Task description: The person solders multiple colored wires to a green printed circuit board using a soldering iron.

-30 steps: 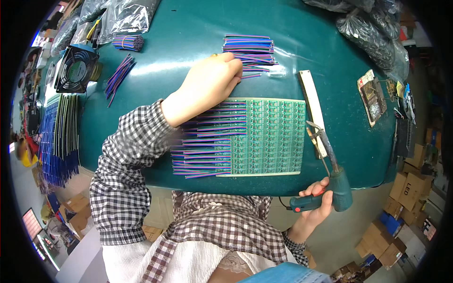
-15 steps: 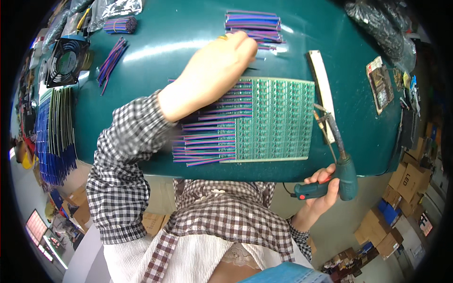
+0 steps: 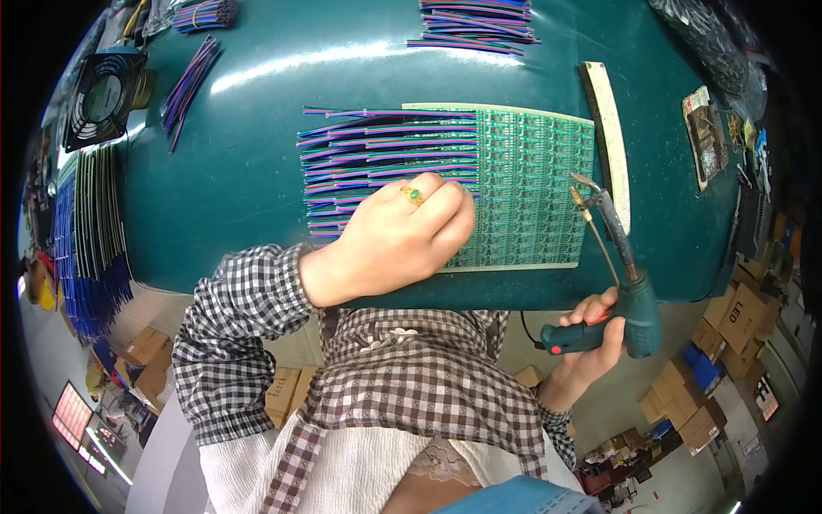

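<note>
A green panel of many small circuit boards [image 3: 535, 188] lies on the table, its left part covered by rows of blue, red and black wires [image 3: 342, 158] that stick out past its left edge. Over the near rows, my left hand [image 3: 402, 231] has its fingers curled together and pointing down. Whatever is between those fingertips is hidden behind the hand. My right hand [image 3: 599, 338] is wrapped round the dark green handle of a soldering gun [image 3: 644, 321]. The gun's metal tip points up and stands over the panel's right edge.
A pale strip with a dark side [image 3: 610, 146] lies right of the panel. Loose wires [image 3: 479, 26] are piled at the far side. At left are a tied wire bundle [image 3: 205, 15], more wires [image 3: 190, 90], a black fan [image 3: 103, 98] and wired strips [image 3: 90, 236] hanging over the edge.
My left hand has come back from the far wire pile to the near rows on the panel. The soldering gun stays in my right hand. The whole view has shifted slightly.
</note>
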### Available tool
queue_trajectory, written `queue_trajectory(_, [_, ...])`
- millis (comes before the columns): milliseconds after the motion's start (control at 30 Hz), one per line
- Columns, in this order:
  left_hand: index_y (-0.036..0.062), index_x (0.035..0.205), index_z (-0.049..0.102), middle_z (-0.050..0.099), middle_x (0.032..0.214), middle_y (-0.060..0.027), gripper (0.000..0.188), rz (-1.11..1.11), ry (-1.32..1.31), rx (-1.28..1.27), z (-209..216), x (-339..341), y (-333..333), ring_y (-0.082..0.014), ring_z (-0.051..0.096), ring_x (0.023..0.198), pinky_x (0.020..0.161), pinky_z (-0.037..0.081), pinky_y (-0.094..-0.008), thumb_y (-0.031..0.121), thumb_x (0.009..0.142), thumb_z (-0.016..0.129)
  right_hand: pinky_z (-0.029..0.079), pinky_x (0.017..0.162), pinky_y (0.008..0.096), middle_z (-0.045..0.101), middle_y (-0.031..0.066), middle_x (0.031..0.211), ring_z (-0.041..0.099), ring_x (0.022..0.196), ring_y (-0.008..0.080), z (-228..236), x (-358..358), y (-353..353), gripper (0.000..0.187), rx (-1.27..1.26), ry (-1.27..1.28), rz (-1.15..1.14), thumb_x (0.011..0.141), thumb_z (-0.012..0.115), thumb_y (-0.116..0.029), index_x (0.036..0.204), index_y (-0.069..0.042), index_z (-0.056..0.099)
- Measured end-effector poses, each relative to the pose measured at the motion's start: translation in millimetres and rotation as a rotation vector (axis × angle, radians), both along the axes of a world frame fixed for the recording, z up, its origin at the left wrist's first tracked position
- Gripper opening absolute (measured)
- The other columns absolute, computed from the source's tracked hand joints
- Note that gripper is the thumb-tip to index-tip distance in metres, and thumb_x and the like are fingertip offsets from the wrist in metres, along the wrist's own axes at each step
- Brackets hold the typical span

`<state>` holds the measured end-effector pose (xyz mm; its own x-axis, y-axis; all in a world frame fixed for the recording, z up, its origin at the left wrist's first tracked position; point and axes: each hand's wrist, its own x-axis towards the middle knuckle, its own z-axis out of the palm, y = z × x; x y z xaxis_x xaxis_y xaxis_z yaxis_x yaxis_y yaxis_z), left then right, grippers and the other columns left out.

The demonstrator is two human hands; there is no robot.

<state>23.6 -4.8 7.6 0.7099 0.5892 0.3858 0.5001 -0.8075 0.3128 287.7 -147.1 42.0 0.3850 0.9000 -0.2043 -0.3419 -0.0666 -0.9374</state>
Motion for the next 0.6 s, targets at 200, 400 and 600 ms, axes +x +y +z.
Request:
queue_trajectory(200, [-0.0025, 0.107, 0.065, 0.058, 0.096, -0.0082, 0.039, 0.002, -0.029, -0.027, -2.1, 0.2, 1.9, -0.0197, 0.060, 0.081, 0.064, 0.051, -0.0287, 0.008, 0.070, 0.063, 0.062, 0.061, 0.0381, 0.060, 0.0154, 0.088, 0.066, 0.078, 0.0264, 1.8, -9.3, -4.3, 0.040, -0.021, -0.040, -0.047, 0.093, 0.059, -0.025, 0.114, 0.008, 0.050])
queue_trajectory(400, [-0.0025, 0.104, 0.067, 0.059, 0.094, -0.0073, 0.036, 0.014, -0.042, 0.036, -5.5, 1.0, 3.2, -0.0187, 0.060, 0.078, 0.060, 0.050, -0.0275, 0.008, 0.069, 0.064, 0.064, 0.060, 0.0362, 0.062, 0.0192, 0.093, 0.069, 0.083, 0.0308, 3.2, -17.3, -1.9, 0.040, -0.039, -0.117, -0.028, 0.092, 0.058, -0.020, 0.116, 0.012, 0.050])
queue_trajectory(600, [-0.0014, 0.102, 0.068, 0.059, 0.092, -0.0067, 0.034, 0.014, -0.051, 0.077, -7.6, 1.6, 3.3, -0.0171, 0.059, 0.076, 0.057, 0.049, -0.0264, 0.008, 0.069, 0.065, 0.063, 0.064, 0.0361, 0.062, 0.0182, 0.092, 0.068, 0.081, 0.0287, 9.7, -26.9, 0.0, 0.036, -0.054, -0.184, 0.046, 0.091, 0.060, -0.019, 0.110, 0.011, 0.054])
